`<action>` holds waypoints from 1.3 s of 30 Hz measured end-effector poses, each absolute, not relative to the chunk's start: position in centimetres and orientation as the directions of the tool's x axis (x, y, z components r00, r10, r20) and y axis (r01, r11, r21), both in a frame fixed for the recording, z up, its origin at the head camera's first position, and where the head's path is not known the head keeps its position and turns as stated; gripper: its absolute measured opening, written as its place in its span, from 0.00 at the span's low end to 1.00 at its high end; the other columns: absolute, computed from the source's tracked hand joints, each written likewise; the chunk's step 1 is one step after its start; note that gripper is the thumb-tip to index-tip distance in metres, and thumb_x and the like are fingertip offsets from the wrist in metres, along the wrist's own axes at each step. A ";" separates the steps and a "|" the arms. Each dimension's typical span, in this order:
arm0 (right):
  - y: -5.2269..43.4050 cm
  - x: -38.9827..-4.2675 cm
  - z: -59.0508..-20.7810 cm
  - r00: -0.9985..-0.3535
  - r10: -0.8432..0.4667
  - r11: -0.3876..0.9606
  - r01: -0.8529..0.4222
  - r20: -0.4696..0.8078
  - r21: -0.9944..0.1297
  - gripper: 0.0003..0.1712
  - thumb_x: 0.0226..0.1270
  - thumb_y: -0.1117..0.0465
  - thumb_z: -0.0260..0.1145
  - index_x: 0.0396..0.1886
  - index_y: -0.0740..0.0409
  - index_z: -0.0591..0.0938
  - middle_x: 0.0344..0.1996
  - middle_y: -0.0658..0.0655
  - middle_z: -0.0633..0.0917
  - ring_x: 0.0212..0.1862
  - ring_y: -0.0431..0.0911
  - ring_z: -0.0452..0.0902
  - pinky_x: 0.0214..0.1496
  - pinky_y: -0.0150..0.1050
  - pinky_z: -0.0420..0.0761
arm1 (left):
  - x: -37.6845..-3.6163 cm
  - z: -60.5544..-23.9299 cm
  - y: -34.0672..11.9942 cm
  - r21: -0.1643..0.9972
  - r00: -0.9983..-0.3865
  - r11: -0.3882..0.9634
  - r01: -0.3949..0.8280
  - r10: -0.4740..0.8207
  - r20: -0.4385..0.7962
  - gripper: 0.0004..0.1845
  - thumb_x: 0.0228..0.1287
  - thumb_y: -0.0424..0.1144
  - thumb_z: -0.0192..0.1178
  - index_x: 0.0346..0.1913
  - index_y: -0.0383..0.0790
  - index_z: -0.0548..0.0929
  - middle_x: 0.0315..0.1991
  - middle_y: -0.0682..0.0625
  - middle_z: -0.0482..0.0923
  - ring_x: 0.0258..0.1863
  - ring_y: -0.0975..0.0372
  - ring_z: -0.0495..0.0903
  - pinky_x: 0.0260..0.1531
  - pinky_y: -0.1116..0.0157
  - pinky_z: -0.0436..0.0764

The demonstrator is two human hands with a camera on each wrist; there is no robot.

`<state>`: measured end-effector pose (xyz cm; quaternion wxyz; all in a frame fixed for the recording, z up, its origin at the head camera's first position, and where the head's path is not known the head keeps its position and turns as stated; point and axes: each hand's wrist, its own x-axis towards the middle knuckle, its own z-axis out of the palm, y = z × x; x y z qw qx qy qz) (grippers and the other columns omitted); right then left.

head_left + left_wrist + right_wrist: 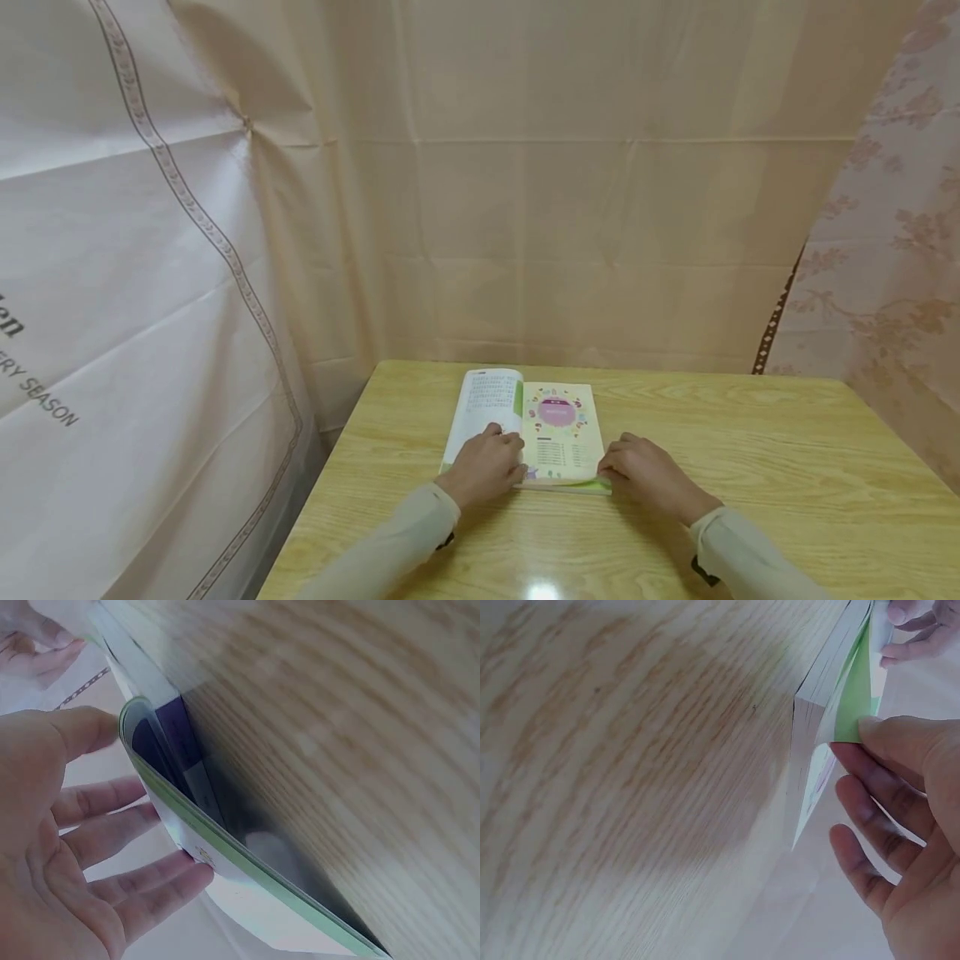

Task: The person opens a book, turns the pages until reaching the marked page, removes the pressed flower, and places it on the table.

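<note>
An open book lies on the table, its left page white with lines of print, its right page cream with a round pink title and small coloured drawings. My left hand rests on the lower part of the left page near the spine. In the left wrist view its fingertips touch the curved white page and the thumb lies at the fold. With thumb and forefinger, my right hand pinches the lower right page corner, lifted off the thick block of pages below; the other fingers are loosely bent.
The book sits towards the middle of a wood-grain table with a glossy top. Pale cloth curtains hang behind the table, a printed white one on the left and a flowered one on the right.
</note>
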<state>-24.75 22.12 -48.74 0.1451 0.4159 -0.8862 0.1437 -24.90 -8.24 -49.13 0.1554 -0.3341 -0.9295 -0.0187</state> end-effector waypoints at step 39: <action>20.7 -24.3 -49.7 -0.698 -0.651 0.689 -0.708 0.298 -0.154 0.13 0.54 0.49 0.81 0.36 0.48 0.90 0.39 0.46 0.86 0.42 0.43 0.77 0.41 0.40 0.82 | -24.5 -49.1 -6.8 -0.156 -0.750 0.793 0.589 0.609 0.259 0.24 0.51 0.67 0.72 0.35 0.49 0.86 0.31 0.56 0.81 0.28 0.61 0.73 0.24 0.67 0.76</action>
